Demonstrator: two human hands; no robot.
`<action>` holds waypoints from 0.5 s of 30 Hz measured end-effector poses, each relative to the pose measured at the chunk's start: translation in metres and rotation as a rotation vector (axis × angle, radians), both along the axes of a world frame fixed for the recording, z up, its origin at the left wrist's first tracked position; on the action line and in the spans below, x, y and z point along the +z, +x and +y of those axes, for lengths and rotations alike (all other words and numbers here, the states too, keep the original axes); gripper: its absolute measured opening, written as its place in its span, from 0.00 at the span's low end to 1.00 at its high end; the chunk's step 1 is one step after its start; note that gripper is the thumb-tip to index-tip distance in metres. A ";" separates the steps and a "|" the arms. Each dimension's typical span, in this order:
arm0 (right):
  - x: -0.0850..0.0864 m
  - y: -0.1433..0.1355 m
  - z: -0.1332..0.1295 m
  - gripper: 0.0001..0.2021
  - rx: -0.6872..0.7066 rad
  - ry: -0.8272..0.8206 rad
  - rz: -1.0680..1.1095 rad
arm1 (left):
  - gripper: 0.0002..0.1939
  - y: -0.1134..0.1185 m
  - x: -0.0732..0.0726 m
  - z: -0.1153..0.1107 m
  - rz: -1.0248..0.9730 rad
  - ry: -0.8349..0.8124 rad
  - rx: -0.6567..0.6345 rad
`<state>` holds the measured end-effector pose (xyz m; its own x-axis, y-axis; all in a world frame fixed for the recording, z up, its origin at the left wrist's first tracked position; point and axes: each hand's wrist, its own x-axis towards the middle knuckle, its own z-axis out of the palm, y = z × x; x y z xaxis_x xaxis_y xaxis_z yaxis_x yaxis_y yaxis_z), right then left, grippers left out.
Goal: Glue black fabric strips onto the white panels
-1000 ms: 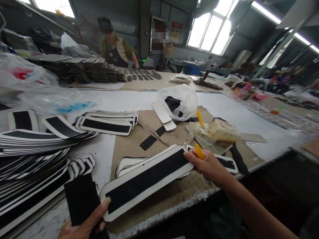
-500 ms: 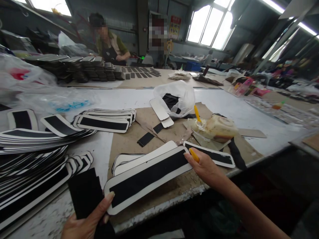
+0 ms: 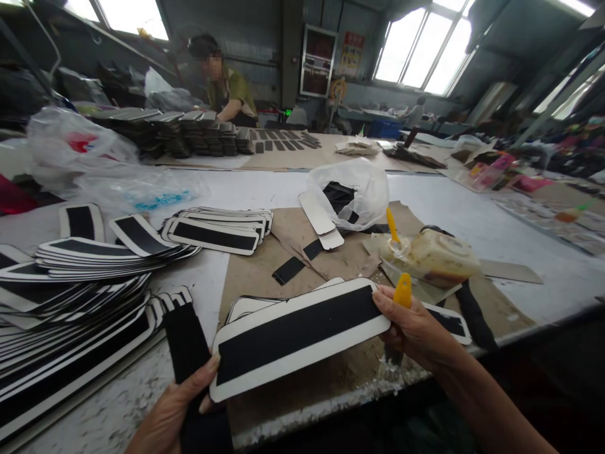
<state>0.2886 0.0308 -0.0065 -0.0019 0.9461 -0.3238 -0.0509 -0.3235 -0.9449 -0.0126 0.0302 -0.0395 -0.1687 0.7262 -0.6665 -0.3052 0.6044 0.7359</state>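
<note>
A long white panel with rounded corners and a black strip along its middle (image 3: 302,334) is held tilted above the brown sheet. My left hand (image 3: 177,400) pinches its left end, thumb on top. Black fabric strips (image 3: 189,343) hang beside that hand; whether its fingers grip them too I cannot tell. The right end is between the thumb and fingers of my right hand (image 3: 420,328). That hand also grips a brush with a yellow handle (image 3: 403,291), its bristles pointing down, crusted with pale glue. Under the panel lie more white panels (image 3: 246,306), partly hidden.
Stacks of finished-looking black-and-white panels (image 3: 80,359) fill the left side. Behind the brown sheet (image 3: 265,271) sits a plastic bag with black pieces (image 3: 359,195). A glue-stained container (image 3: 444,255) lies at right near a second yellow brush (image 3: 392,225). A co-worker (image 3: 234,94) stands across the table.
The panel has been lifted slightly and is now held at both ends in a steadier grip. The brush in my right hand has turned more upright. The view has swung left.
</note>
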 end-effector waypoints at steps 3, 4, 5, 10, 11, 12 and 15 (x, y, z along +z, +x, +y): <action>0.007 0.001 0.011 0.19 -0.007 -0.014 0.058 | 0.21 -0.001 0.005 0.013 -0.244 -0.083 0.023; 0.009 0.003 0.017 0.20 0.004 -0.017 0.049 | 0.20 -0.003 0.005 0.018 -0.246 -0.066 0.013; 0.009 0.005 0.023 0.20 0.021 -0.019 0.032 | 0.19 -0.006 0.005 0.024 -0.228 -0.032 -0.011; 0.007 0.013 0.067 0.20 0.162 -0.028 -0.165 | 0.16 -0.023 0.006 0.064 -0.101 0.170 -0.142; 0.006 0.013 0.078 0.21 0.197 -0.025 -0.213 | 0.17 -0.026 0.007 0.073 -0.074 0.196 -0.162; 0.006 0.013 0.089 0.21 0.227 -0.023 -0.252 | 0.19 -0.027 0.007 0.082 -0.041 0.219 -0.184; 0.004 0.010 0.119 0.21 0.278 -0.038 -0.311 | 0.22 -0.029 0.007 0.108 0.078 0.292 -0.235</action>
<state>0.2984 0.1502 -0.0021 -0.1521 0.9108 -0.3838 0.3286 -0.3196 -0.8888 -0.0417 0.1383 -0.0328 -0.0166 0.9085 -0.4176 -0.1194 0.4129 0.9029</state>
